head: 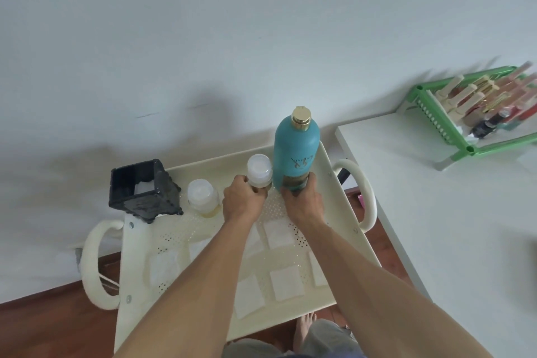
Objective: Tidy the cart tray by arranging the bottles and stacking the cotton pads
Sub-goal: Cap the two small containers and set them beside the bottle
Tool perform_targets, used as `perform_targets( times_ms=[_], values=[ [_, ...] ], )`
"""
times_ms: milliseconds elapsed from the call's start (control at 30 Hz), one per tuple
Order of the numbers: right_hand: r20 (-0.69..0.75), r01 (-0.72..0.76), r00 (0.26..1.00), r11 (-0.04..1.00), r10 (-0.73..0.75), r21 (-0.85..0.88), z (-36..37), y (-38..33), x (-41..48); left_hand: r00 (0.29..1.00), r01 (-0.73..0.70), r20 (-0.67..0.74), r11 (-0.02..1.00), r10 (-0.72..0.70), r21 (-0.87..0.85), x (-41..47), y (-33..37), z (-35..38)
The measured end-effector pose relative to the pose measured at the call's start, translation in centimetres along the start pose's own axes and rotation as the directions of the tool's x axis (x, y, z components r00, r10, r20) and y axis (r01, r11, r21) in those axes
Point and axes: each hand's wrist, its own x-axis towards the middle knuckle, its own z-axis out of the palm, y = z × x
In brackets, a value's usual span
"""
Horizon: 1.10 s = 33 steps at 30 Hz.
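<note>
Head view. Cream perforated cart tray (343, 200) w/ loop handles at left and right ends, standing by a pale wall over wood floor. Left hand (243, 200): grip closed around the base of a small white-capped bottle (259, 172), upright, far-centre of tray. Right hand (303, 203): grip closed around the lower part of a tall teal bottle (296, 151) w/ gold cap, upright, just right of the small bottle and near the tray's far-right corner; the two bottles stand side by side, contact betw. them cannot be told. A second small white-capped bottle (202, 195) stands free to the left, beside a black square holder (143, 189) at the far-left corner. Cotton pads (286, 285) lie flat and scattered, unstacked, over the near half of tray; some partly hidden under the forearms. Right of cart: white table (465, 227) carrying a green rack (436, 125) of small items, blurred.
</note>
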Motion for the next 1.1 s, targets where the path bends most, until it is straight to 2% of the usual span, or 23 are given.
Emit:
perform_targets(
  times_ms=[200,533,867,1100],
  values=[
    [-0.024,-0.078,0.997,0.996,0.077,-0.033,-1.0,0.1,1.9,0.999,-0.023,0.035,0.999,0.024,-0.023,1.0,1.5,0.9],
    [-0.074,-0.121,0.990,0.993,0.121,0.005,-1.8,0.1,2.8,0.998,-0.036,0.046,0.998,0.039,-0.058,2.0,2.8,1.9],
    [-0.061,-0.137,0.989,0.991,0.137,0.010,-2.5,0.0,2.3,0.992,-0.001,0.130,0.999,0.007,-0.049,1.3,2.4,1.7],
    [0.048,-0.150,0.988,0.988,0.148,0.037,-1.2,-0.2,0.1,0.984,0.044,0.174,0.999,-0.039,-0.022,-1.2,-0.5,0.5]
  ],
)
